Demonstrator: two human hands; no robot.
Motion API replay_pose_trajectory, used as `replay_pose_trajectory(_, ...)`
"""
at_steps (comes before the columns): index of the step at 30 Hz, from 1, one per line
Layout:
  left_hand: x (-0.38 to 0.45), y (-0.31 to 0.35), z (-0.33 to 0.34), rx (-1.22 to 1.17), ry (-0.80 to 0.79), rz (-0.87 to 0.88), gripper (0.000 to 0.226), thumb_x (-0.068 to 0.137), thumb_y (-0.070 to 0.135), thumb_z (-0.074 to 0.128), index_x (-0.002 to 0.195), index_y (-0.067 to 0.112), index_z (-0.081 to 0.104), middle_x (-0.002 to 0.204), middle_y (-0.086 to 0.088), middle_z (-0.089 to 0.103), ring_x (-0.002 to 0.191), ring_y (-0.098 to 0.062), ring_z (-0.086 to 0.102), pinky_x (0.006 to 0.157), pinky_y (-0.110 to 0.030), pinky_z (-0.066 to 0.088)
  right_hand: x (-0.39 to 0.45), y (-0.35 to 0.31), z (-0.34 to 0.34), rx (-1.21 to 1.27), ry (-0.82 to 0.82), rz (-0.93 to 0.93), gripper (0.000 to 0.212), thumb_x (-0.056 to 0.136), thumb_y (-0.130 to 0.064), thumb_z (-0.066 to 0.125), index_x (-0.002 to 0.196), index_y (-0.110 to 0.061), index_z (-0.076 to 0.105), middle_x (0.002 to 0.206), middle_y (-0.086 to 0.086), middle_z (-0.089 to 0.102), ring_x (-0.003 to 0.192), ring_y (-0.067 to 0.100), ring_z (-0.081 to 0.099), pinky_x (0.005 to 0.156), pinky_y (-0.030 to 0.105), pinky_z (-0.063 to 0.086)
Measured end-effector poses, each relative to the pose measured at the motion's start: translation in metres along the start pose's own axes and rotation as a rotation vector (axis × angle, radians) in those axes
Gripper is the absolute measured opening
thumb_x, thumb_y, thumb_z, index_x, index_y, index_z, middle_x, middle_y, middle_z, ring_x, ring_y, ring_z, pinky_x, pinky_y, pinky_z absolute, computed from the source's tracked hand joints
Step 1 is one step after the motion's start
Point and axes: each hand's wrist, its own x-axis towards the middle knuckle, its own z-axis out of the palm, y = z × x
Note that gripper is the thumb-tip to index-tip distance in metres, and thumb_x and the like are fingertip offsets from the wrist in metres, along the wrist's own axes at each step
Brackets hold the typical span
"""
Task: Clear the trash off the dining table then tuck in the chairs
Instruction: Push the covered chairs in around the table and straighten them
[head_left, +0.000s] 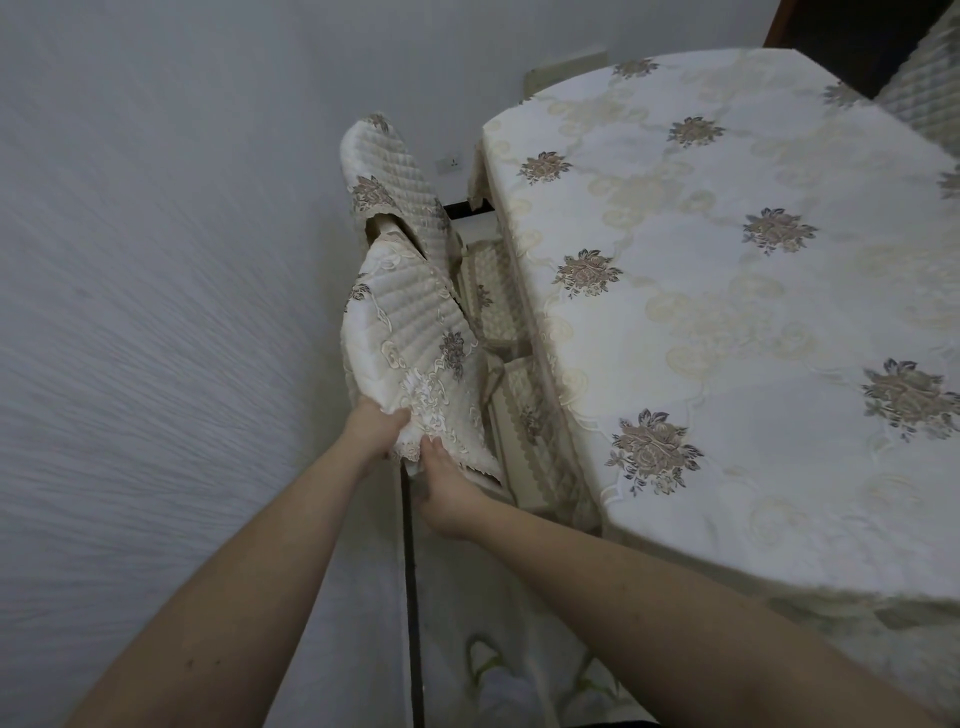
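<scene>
Both hands, left hand (376, 426) and right hand (447, 493), grip the chair (410, 332) back with curled fingers; tucking step, next push toward the table (727, 291) edge.

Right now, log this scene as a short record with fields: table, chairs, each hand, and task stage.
table: dining table under a floral cloth; no trash visible on the part in view
near chair: chair back with quilted floral cover, beside the table's edge
far chair: second covered chair back beyond it
left hand: left hand grips the near chair back's cover
right hand: right hand holds the same chair back lower down
stage: tucking chairs
</scene>
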Motion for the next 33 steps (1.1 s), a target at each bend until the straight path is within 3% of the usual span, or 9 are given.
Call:
replay_pose_trajectory(12,-0.012,0.0,0.008,0.083,0.121,0.061,0.052,0.083,0.023,0.067,0.123,-0.002,0.046,0.114,-0.019,0.06,0.099,-0.036,0.062,0.082,-0.048,0.055,-0.003,0.006,-0.001,-0.001,-0.001,-0.028,0.077,0.094,-0.005,0.043,0.152,-0.007,-0.007,0.16,0.013,-0.013,0.148,0.022,-0.007,0.119,0.028,0.001)
replay_pose_trajectory(26,-0.007,0.003,0.002,0.076,0.085,0.071,0.044,0.085,0.02,0.066,0.119,0.0,0.047,0.103,-0.014,0.057,0.095,-0.033,0.062,0.077,-0.048,0.057,0.006,-0.001,0.003,0.008,-0.002,-0.012,0.081,0.094,-0.009,0.046,0.151,-0.008,-0.011,0.16,0.012,-0.016,0.148,0.022,-0.01,0.119,0.031,0.001)
replay_pose_trajectory(30,-0.011,0.005,0.002,0.092,0.082,0.087,0.032,0.086,0.018,0.065,0.11,0.005,0.048,0.103,-0.015,0.059,0.091,-0.032,0.061,0.076,-0.044,0.056,0.005,-0.001,0.005,-0.002,0.004,-0.019,0.082,0.092,-0.006,0.046,0.151,-0.008,-0.01,0.16,0.013,-0.015,0.148,0.023,-0.009,0.119,0.03,0.001)
replay_pose_trajectory(33,-0.01,0.003,0.002,0.114,0.076,0.072,0.048,0.085,0.024,0.065,0.121,0.0,0.044,0.109,-0.017,0.06,0.092,-0.033,0.062,0.071,-0.04,0.056,0.003,0.001,0.004,-0.01,0.018,-0.027,0.08,0.093,-0.006,0.045,0.152,-0.01,-0.009,0.16,0.012,-0.013,0.148,0.021,-0.007,0.119,0.03,0.002)
